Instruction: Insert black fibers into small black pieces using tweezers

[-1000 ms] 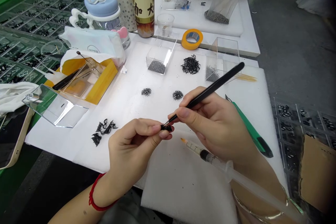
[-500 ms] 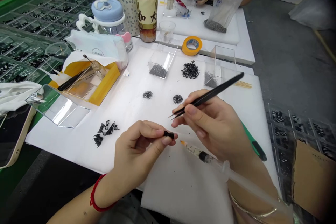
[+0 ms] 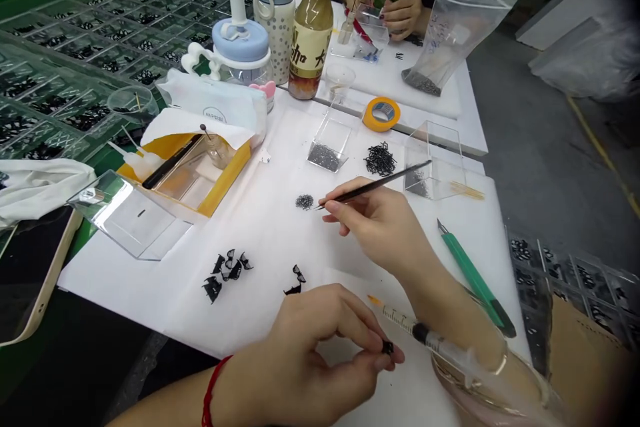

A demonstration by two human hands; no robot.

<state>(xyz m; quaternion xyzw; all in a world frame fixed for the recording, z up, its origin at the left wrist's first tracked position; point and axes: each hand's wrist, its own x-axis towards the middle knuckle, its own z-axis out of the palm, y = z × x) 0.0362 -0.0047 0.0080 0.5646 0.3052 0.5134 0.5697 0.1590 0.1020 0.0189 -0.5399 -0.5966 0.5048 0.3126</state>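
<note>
My left hand (image 3: pixel 325 347) pinches a small black part (image 3: pixel 387 347) between thumb and fingertips, low in the view. In my right hand (image 3: pixel 375 223) is a pair of black tweezers (image 3: pixel 373 185), its tips beside a small pile of tiny dark pieces (image 3: pixel 304 201). Whether the tips hold a piece is too small to tell. A syringe (image 3: pixel 417 332) with an orange tip lies below my right forearm. Several black parts that look like tiny sunglasses (image 3: pixel 227 270) lie to the left, and more (image 3: pixel 296 280) rest just beyond my left hand.
A green craft knife (image 3: pixel 475 277) lies at the right. Behind are a heap of black pieces (image 3: pixel 380 159), clear boxes (image 3: pixel 327 147), orange tape (image 3: pixel 381 113) and a bottle (image 3: pixel 311 33). Across the table, another person's hands (image 3: pixel 403 17) work. Compartment trays (image 3: pixel 75 60) stand at left.
My right hand has moved the tweezers away from the left hand, over to the small pile. The left hand is lower and further right in view, still holding the black part. The camera view has shifted.
</note>
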